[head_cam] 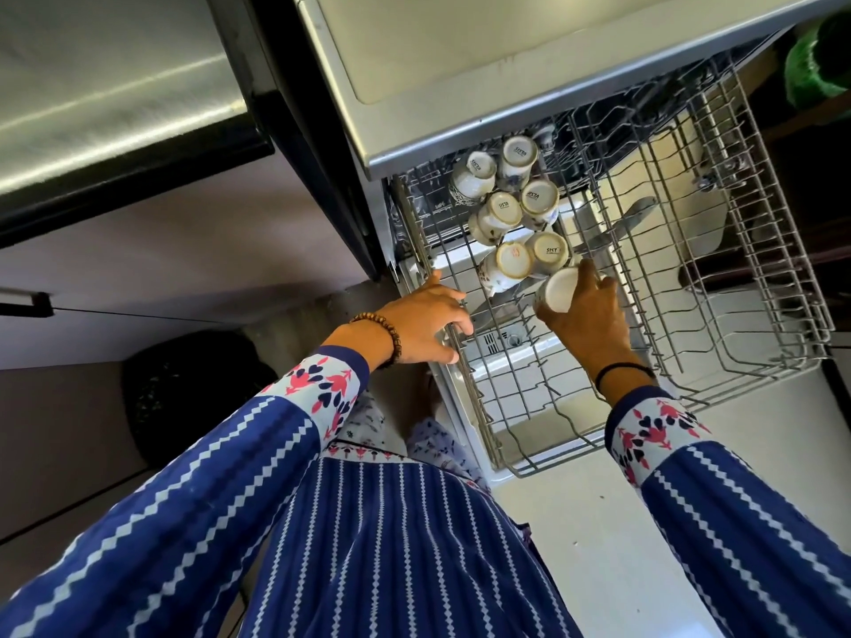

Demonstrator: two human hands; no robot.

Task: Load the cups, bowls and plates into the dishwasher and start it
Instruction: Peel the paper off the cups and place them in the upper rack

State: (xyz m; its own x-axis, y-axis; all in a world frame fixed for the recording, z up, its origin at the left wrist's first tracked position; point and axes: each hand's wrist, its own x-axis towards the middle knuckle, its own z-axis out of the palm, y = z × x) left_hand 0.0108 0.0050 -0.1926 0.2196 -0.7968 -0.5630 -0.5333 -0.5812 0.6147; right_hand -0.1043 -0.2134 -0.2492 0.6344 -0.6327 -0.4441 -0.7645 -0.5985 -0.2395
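The dishwasher's upper wire rack [718, 278] is pulled out in front of me. Several white cups [515, 209] sit upside down in its left rows, bases showing. My right hand [587, 320] grips one more white cup [559, 290], holding it just behind the nearest row of cups. My left hand [426, 322] grips the rack's left side rail, fingers curled over the wire. The right half of the rack holds nothing.
The open dishwasher door [598, 536] lies flat below the rack, with the lower tub visible through the wires. A steel counter edge [460, 85] overhangs the rack. A dark bin bag [184, 398] sits on the floor at left. A green object [815, 62] is at top right.
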